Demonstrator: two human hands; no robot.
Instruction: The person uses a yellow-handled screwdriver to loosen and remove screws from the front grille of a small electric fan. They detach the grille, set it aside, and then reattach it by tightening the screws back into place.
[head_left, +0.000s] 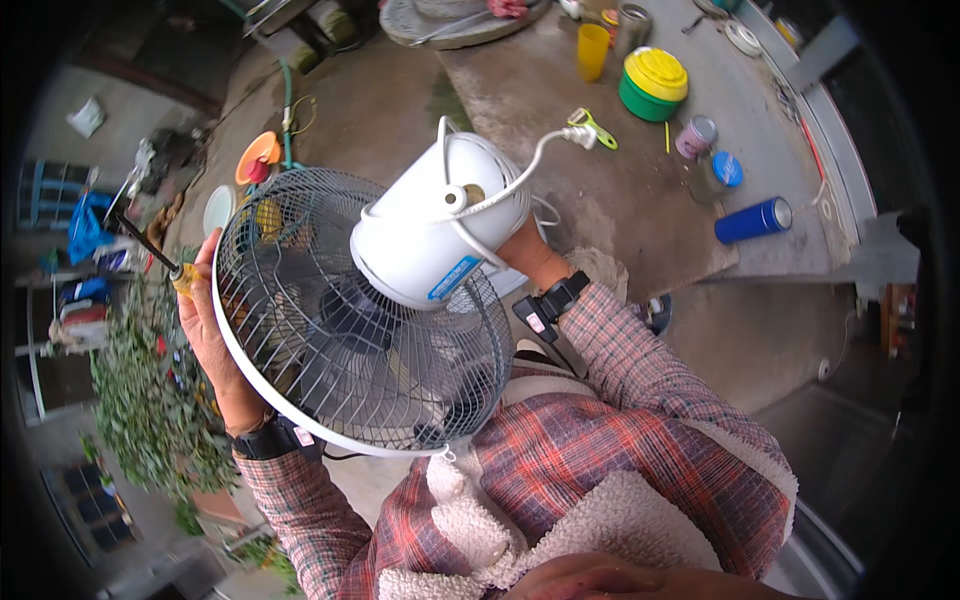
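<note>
A white electric fan (400, 235) is held up in front of my chest, its round wire cage tilted toward the lower left. Its white power cord (525, 172) wraps round the motor housing and ends in a plug (580, 137). My left hand (215, 345) is at the cage's white rim, closed on a screwdriver (188, 277) with a yellow handle and dark shaft pointing up and left. My right hand (537, 258) grips the fan behind the housing; most of its fingers are hidden there. Dark fan blades (355, 310) show through the wires.
Beyond the fan, a green peeler (600, 132) lies on a brown surface. To the right stand a yellow cup (592, 52), a green tub with yellow lid (653, 85), a can (697, 137) and a blue cylinder (754, 220). An orange basin (258, 155) and leafy plants (150, 410) are left.
</note>
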